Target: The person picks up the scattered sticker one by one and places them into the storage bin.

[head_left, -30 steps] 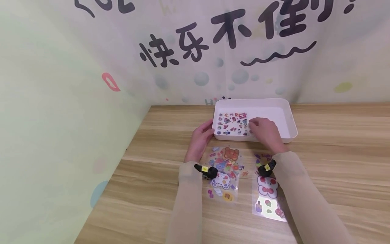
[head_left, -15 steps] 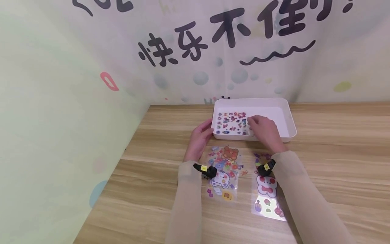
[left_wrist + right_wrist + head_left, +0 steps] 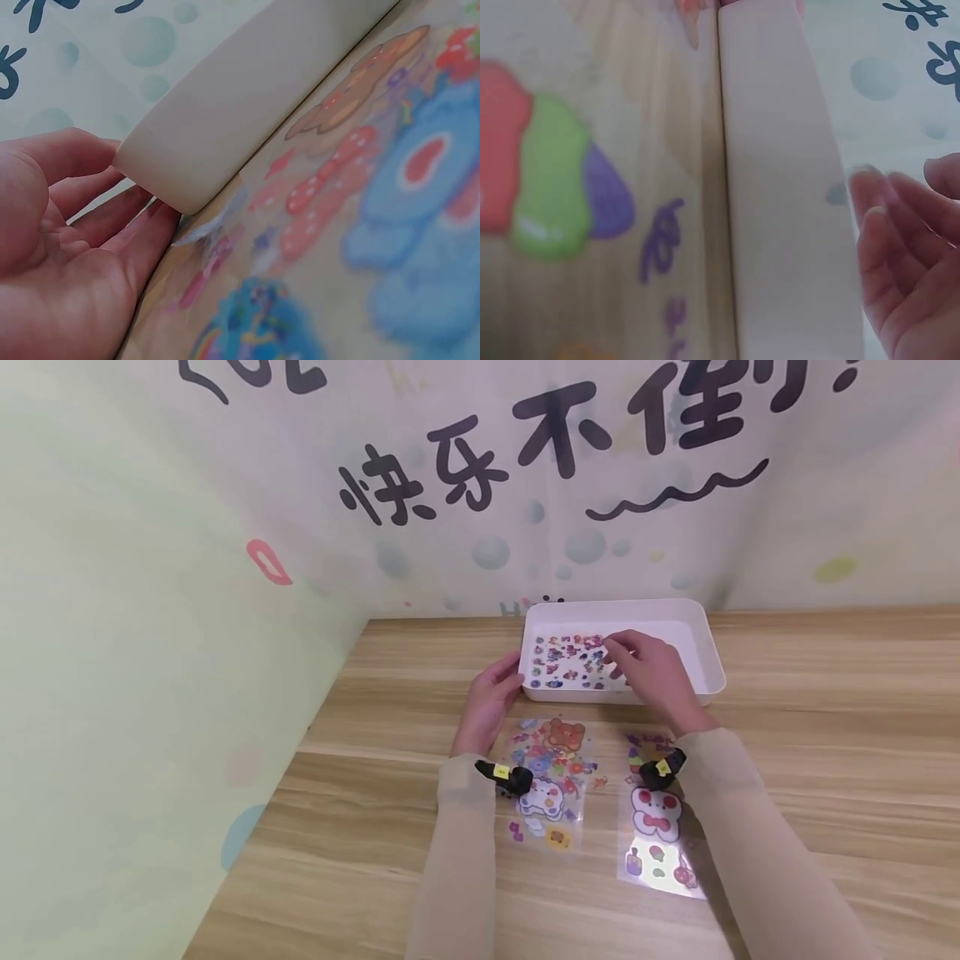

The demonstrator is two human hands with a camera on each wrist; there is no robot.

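A shallow white tray (image 3: 697, 652) stands at the back of the wooden table. Inside its left part lies a sheet of small colourful stickers (image 3: 570, 674). My left hand (image 3: 487, 702) steadies the tray's left end; in the left wrist view its fingertips touch the outer corner of the tray (image 3: 202, 150). Over the right side of the sticker sheet hovers my right hand (image 3: 651, 670). Its fingers are loosely bent and apart, with nothing visible between them in the right wrist view, where the tray wall (image 3: 780, 187) hides what lies inside.
Two clear sticker sheets lie on the table in front of the tray. The left sheet (image 3: 543, 797) bears a bear and flowers; the right one (image 3: 656, 814), partly under my right forearm, has a white rabbit. A printed cloth backdrop (image 3: 450, 577) rises directly behind the tray.
My right hand's fingers have spread from a closed pinch at the sheet's right edge, and the hand has shifted slightly up. My left hand stays at the tray's end.
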